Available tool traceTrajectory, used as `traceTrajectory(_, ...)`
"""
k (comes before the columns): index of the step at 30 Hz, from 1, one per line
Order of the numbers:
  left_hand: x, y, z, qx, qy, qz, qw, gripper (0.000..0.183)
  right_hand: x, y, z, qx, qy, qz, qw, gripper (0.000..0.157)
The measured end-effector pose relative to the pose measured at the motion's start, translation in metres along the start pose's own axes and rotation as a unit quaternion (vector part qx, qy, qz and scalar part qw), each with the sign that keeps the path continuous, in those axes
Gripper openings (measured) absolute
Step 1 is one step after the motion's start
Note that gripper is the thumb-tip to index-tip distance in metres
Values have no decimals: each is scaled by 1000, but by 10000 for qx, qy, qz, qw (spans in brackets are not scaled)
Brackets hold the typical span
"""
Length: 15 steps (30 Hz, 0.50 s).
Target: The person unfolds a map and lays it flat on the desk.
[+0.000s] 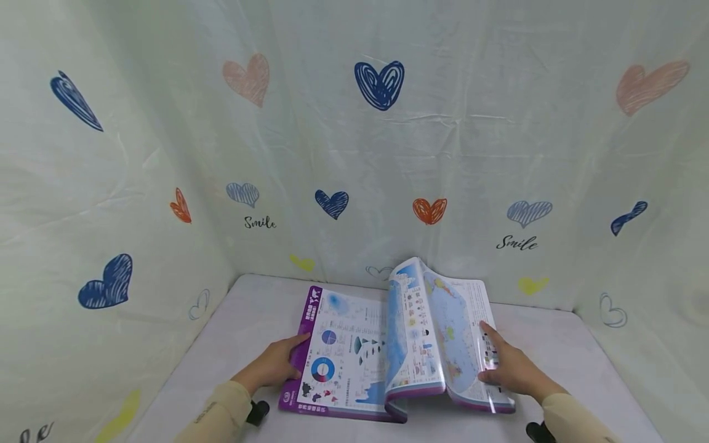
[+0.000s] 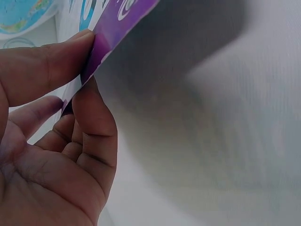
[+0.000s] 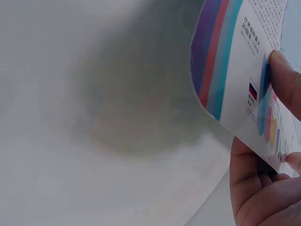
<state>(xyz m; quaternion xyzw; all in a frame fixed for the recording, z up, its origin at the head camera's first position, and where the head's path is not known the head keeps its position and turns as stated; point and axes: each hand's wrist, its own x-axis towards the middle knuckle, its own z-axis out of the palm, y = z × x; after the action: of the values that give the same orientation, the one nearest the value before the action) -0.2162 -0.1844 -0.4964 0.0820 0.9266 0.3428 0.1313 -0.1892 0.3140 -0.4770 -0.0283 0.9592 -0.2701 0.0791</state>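
A glossy folding map (image 1: 360, 344) with a purple border stands partly unfolded on the white table. Its left panel carries charts and small pictures, while a middle fold rises toward the back and a blue world map shows on the right panel. My left hand (image 1: 274, 363) pinches the purple left edge, the thumb (image 2: 61, 66) on the printed face and curled fingers behind. At the other side my right hand (image 1: 512, 368) grips the right edge, its thumb (image 3: 284, 82) over the print and fingers (image 3: 247, 169) underneath. In both wrist views the held edges are lifted off the table.
The white tabletop (image 1: 221, 332) extends around the map on both sides. A pale curtain (image 1: 471, 141) printed with hearts and the word Smile hangs behind the table and along its sides. The map's top edge reaches close to the back curtain.
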Motion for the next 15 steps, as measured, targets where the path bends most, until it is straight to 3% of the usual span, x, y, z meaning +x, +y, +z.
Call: traceTrajectory(15,-4,-20,-15,209,59,-138,9997,85,-10,19,-16,-94,87,-148,9998,121)
